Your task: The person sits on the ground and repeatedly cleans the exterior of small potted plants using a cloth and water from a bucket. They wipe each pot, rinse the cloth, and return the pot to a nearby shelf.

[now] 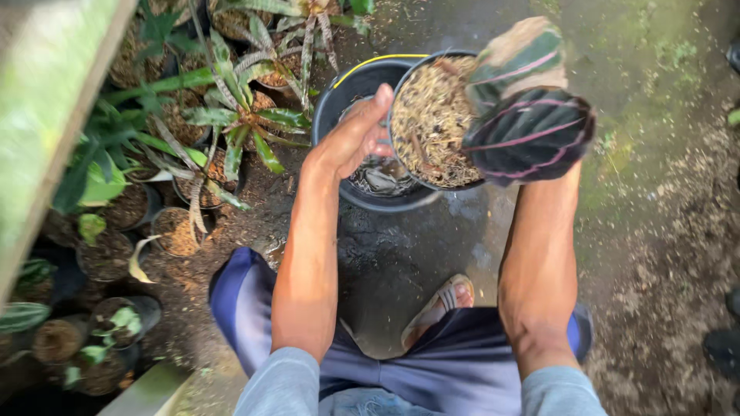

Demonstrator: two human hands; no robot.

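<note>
Over the black bucket (362,88), a potted plant held in both hands.

Left hand (356,132) gripped the pot (432,123) at its near rim, fingers (379,104) curled over the edge; right hand was hidden behind the dark pink-striped leaves (528,115), so its fingers could not be told, though the forearm ran up under the pot. Pot was tipped toward the camera, showing coarse dry husk mix, and sat just above the bucket, which held some water. Step looked like handling the pot over the water; any further move would call for a firm hold at the rim so the loose mix stayed in. Ground was wet bare earth and mossy concrete outdoors; more potted plants (231,115) crowded the left, a sandalled foot (439,308) below.
</note>
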